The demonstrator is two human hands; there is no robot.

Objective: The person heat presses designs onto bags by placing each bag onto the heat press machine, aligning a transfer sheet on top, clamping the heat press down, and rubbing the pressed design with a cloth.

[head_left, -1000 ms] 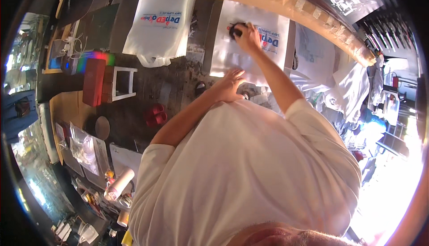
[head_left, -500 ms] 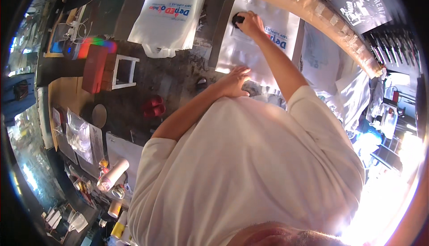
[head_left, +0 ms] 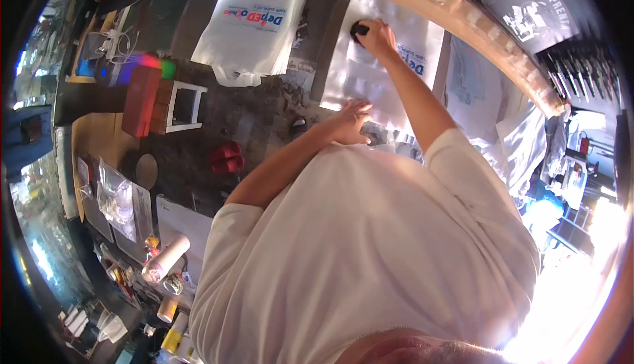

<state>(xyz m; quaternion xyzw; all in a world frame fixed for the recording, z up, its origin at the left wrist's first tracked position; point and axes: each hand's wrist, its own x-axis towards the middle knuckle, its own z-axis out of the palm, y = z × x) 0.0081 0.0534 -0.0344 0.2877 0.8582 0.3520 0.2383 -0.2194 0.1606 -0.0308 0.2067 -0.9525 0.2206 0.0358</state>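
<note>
A white translucent plastic bag [head_left: 360,73] with blue and red print lies flat before me. My right hand [head_left: 379,39] is over its far part, fingers closed round a small black rounded thing [head_left: 358,32] that rests against the bag. I cannot make out the exact kind of that black thing. At the bag's near edge is my left hand [head_left: 350,123], its fingers spread, holding nothing that I can see.
A stack of printed white plastic bags [head_left: 247,27] lies to the left. A long taped cardboard piece [head_left: 449,7] curves along the far right side. More clear plastic [head_left: 472,86] lies to the right. Red slippers [head_left: 227,158] and a white-legged stool [head_left: 181,106] stand on the floor, left.
My right hand and the black thing have shifted slightly right over the bag. My left hand stays at the near edge.
</note>
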